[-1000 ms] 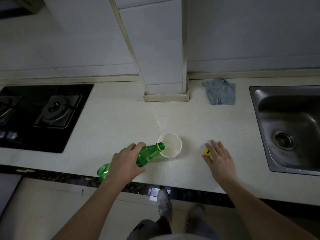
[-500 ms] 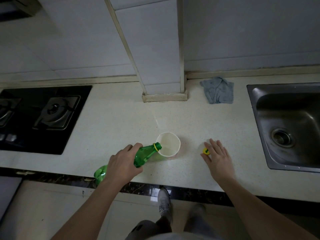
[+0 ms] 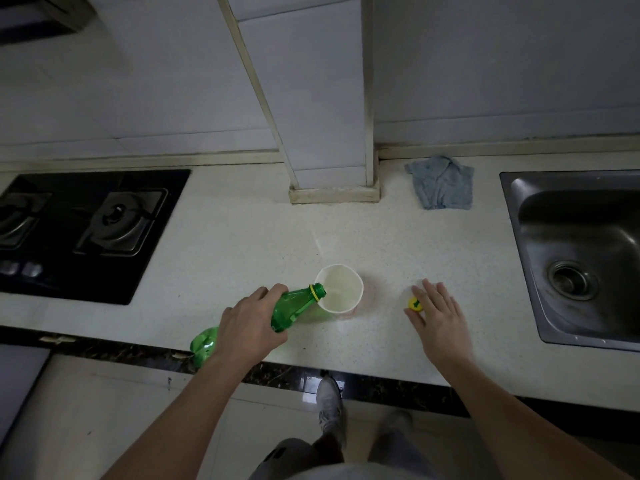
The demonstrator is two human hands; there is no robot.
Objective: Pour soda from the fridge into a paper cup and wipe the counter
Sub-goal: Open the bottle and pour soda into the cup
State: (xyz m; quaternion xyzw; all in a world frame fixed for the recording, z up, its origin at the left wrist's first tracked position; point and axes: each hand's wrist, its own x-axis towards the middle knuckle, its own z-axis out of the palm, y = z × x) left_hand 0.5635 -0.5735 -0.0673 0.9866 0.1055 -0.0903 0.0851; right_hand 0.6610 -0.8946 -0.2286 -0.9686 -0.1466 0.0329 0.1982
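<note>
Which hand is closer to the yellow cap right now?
Right. The right hand lies just beside the yellow cap, which sits at its thumb side. The left hand grips the green bottle, on the far side of the cup.

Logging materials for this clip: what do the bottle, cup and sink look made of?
Bottle: translucent green plastic, glossy; light shines through. Cup: probably matte white paper; thin rim. Sink: seemingly brushed steel; grey sheen, soft reflections.

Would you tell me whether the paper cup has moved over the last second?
No; the paper cup sits in the same spot in front of the pillar base.
</note>
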